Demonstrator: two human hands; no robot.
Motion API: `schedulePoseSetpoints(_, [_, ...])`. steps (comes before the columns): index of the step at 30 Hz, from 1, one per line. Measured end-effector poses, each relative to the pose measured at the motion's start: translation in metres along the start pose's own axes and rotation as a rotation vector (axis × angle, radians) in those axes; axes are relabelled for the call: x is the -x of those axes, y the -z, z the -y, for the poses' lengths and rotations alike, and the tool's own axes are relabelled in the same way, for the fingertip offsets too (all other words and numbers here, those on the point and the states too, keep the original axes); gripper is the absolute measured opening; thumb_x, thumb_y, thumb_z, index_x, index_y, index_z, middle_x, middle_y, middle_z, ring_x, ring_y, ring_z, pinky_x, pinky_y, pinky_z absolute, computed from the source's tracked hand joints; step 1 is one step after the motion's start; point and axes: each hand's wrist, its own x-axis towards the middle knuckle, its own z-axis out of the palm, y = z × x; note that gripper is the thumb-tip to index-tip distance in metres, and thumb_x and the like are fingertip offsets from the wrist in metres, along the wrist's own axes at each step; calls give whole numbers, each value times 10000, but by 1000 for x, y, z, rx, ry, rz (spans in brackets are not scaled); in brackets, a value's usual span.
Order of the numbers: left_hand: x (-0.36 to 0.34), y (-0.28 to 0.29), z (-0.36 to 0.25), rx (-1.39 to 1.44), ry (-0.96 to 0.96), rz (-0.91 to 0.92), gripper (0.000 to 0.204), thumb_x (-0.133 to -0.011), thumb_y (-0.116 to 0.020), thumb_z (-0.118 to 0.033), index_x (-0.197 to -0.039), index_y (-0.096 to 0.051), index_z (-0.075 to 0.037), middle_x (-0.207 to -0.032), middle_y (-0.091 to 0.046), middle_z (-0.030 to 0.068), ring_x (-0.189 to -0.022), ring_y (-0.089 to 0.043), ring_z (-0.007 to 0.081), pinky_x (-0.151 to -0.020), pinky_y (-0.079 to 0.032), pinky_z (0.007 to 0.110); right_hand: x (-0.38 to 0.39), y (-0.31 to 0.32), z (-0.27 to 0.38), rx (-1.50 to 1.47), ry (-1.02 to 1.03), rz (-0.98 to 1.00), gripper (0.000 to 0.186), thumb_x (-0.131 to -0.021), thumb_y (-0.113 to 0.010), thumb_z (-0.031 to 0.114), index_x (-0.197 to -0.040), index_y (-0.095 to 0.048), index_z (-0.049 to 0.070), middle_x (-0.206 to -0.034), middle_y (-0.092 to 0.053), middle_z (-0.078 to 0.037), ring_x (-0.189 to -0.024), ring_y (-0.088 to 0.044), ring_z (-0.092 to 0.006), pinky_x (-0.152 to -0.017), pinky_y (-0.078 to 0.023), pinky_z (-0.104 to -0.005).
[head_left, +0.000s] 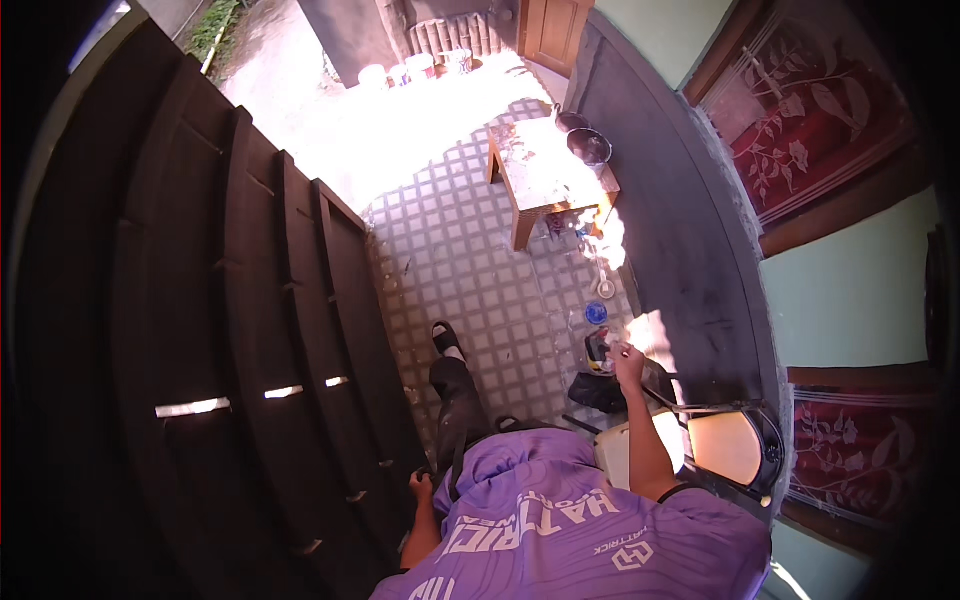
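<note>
My right hand [627, 358] is raised at the right, fingers closed around something small and pale that I cannot make out. Below it in the picture lies a cluttered dark-and-yellow item [600, 348] on the floor, with a blue lid [596, 312], a small white round item [606, 289] and a black bag [594, 391] close by. My left hand [421, 485] hangs low beside the dark slatted wooden wall [250, 300], its fingers curled; whatever they hold, if anything, is too small to name.
A wooden table [525, 160] with black pans [590, 146] stands ahead on the tiled floor [450, 260]. A chair [730, 448] is at my right against the wall. Several buckets [420, 66] sit in sunlight at the far end.
</note>
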Motion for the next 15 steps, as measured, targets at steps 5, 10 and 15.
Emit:
schedulePoseSetpoints(5, [-138, 5, -92, 32, -23, 108, 264, -762, -656, -95, -1010, -669, -8, -935, -692, 104, -869, -648, 206, -806, -513, 338, 25, -18, -17, -164, -149, -324, 231, -925, -643, 199, -897, -651, -30, -768, -654, -58, -649, -669, -155, -610, -556, -248])
schedulePoseSetpoints(10, [-294, -15, -230, 188, -86, 260, 237, -806, -630, -89, -1029, -656, -12, -925, -677, 78, -841, -650, 156, -731, -523, 300, 5, -47, 2, -629, -292, -722, 266, -972, -557, 237, -1044, -523, -17, -872, -640, -144, -649, -659, -234, -592, -593, -320])
schedulePoseSetpoints(15, [-418, -40, -411, 25, -383, 358, 253, -868, -582, -105, -1094, -623, 3, -994, -664, 88, -820, -638, 158, -733, -522, 302, -14, -67, 59, -746, -127, -988, 387, -960, -584, 349, -1051, -458, -5, -807, -596, -119, -622, -607, -241, -607, -560, -328])
